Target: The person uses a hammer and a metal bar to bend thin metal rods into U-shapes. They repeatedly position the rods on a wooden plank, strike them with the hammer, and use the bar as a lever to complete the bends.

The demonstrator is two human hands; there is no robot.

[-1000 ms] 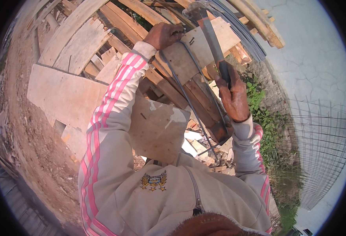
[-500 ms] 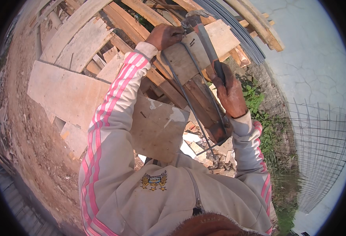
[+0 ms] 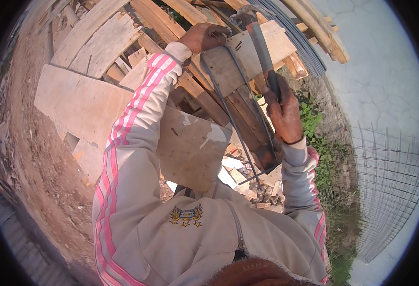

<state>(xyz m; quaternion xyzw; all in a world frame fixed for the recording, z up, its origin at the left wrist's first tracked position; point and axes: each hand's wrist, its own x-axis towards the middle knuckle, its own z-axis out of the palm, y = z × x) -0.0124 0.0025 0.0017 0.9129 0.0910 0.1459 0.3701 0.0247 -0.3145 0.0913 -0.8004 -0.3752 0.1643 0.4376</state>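
Note:
My right hand (image 3: 285, 112) grips a hammer (image 3: 261, 50) by its dark handle, with the metal head raised over the far end of a pale board (image 3: 274, 40). Left of the hammer head, my left hand (image 3: 203, 38) has its fingers curled together at the board's edge; what they pinch, if anything, is too small to make out. Just below those fingers, a thin bent steel rod (image 3: 229, 110) forms a narrow loop around a wooden beam (image 3: 247, 112). Dark nails (image 3: 238, 45) sit on the board between my hands.
Planks and beams (image 3: 157, 24) pile up at the far side. Flat boards (image 3: 80, 102) lie to the left, another board (image 3: 190, 148) close to my body. At right are green weeds (image 3: 309, 114), steel bars (image 3: 295, 35), wire mesh (image 3: 386, 176) and a pale wall (image 3: 376, 62).
The hammer head has shifted right, away from my left hand. My left hand has moved slightly right in the picture, and the whole view has shifted a little.

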